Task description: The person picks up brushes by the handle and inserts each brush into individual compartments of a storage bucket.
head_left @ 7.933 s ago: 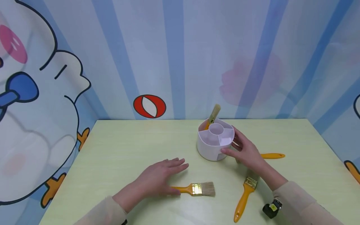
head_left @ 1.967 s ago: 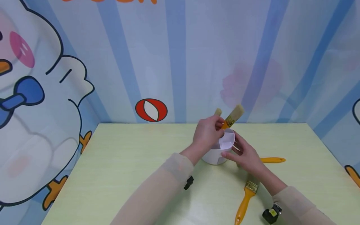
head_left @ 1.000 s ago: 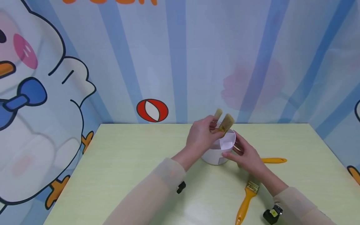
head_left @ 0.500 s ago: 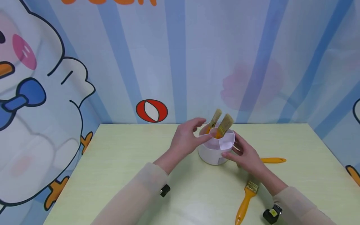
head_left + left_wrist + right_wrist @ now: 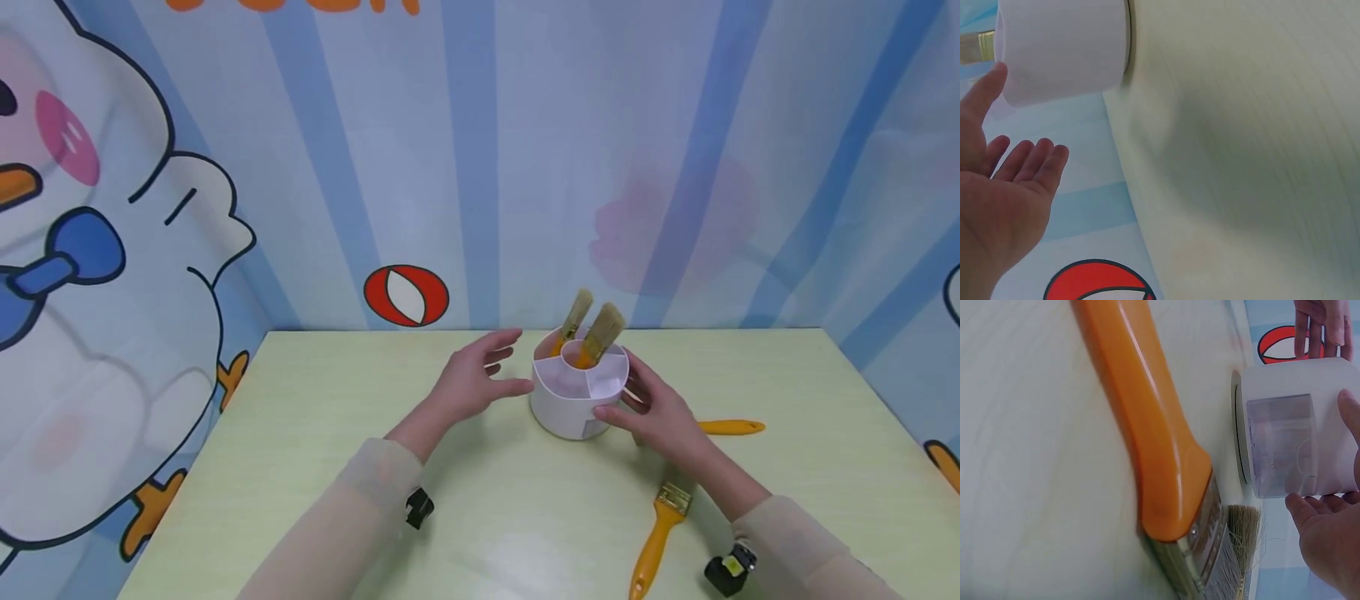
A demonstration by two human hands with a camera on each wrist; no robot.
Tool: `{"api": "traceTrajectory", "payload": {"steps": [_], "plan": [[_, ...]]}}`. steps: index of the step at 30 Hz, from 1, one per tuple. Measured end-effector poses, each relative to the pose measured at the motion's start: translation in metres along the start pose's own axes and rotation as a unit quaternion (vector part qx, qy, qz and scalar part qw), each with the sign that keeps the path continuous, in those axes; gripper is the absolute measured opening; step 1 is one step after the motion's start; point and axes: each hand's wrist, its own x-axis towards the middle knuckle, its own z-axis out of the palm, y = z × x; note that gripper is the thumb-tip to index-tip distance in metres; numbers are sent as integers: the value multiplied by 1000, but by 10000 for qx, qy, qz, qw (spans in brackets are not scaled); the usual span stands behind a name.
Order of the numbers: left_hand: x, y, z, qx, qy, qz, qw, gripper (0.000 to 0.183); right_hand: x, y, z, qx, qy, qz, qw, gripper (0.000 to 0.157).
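A round white desk organizer (image 5: 562,410) with divided compartments and a centre ring stands on the table. My right hand (image 5: 663,415) holds its right side, thumb in front and fingers curled around the back. One narrow paintbrush (image 5: 576,314) leans bristles-up in the back-left compartment. A wider paintbrush (image 5: 603,330) stands bristles-up, tilted right, in the centre ring. To the organizer's left is my left hand (image 5: 468,379), fingers spread and holding nothing. Its thumb tip is close to the wall; I cannot tell whether it touches. A clear panel (image 5: 1282,447) shows on the organizer's side.
An orange-handled paintbrush (image 5: 651,546) lies on the table (image 5: 337,467) in front of my right forearm. Another paintbrush's handle (image 5: 733,427) sticks out beyond that arm, its bristles partly hidden. A patterned backdrop (image 5: 472,167) rises behind the table's far edge.
The wider paintbrush, earlier on the table and then in my left hand, now stands in the centre ring. My left hand let go and drew back left. The right hand kept its hold.
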Motion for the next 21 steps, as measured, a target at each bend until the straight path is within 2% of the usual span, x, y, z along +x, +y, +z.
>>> {"api": "traceTrajectory", "payload": {"steps": [4, 10, 17, 21], "plan": [[4, -8, 0, -59, -285, -67, 9996, 82, 1, 3, -1, 15, -37, -18, 10000, 98], [10, -16, 5, -468, -633, -64, 9969, 83, 1, 6, -1, 22, -68, 90, 9999, 101], [18, -17, 10, -525, -760, 99, 9957, 82, -4, 5, -6, -145, -22, 139, 9998, 103], [20, -16, 12, -521, -812, 81, 9953, 82, -10, 4, -12, -308, -58, 163, 9994, 105]]}}
